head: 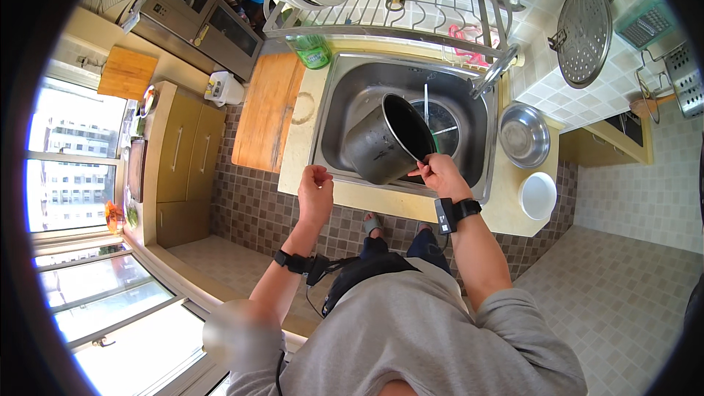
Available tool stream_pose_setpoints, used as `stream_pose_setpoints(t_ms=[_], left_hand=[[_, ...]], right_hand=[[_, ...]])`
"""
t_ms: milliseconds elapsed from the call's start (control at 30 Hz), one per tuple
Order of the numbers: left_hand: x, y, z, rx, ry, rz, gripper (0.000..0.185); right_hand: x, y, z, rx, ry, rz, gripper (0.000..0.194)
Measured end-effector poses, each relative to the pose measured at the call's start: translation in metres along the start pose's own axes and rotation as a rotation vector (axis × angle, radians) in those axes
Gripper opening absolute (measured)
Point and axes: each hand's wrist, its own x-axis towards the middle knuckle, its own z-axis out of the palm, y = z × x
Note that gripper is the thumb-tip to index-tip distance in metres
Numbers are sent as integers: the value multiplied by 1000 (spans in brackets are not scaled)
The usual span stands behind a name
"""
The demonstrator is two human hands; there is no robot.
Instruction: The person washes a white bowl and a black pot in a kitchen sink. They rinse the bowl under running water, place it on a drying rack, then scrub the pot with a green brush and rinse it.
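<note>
A dark metal pot [369, 143] is tipped over the stainless steel sink [344, 104], its open mouth turned to the right. My right hand [444, 176] grips the pot at its near right rim. Loosely curled, my left hand [316, 192] hovers by the counter's front edge, left of the pot and apart from it; nothing shows in its fingers. Behind the pot, partly hidden, a dark round object [452, 115] lies in the sink with a thin white stick [425, 100]. The metal faucet [495, 71] stands at the sink's right rear.
A steel bowl [524, 136] and a white bowl [537, 196] stand right of the sink. To the left are a wooden board [268, 113] and a green bottle [313, 50]. A dish rack [379, 30] with bowls and plates hangs over the back edge. A steamer plate [584, 34] hangs on the wall.
</note>
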Motion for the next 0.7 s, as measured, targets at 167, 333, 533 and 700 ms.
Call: stream_pose_setpoints(t_ms=[167,333,533,700], left_hand=[[-3,-4,-4,3,-20,-21,28],[-7,3,-13,9,23,-37,27],[-15,17,-23,23,77,-39,26],[-23,37,-23,-5,110,-46,27]], right_hand=[[-6,6,4,235,-158,248,30],[-16,31,18,682,-333,524,41],[-26,52,34,936,-580,658,48],[-27,51,45,1010,-760,750,59]])
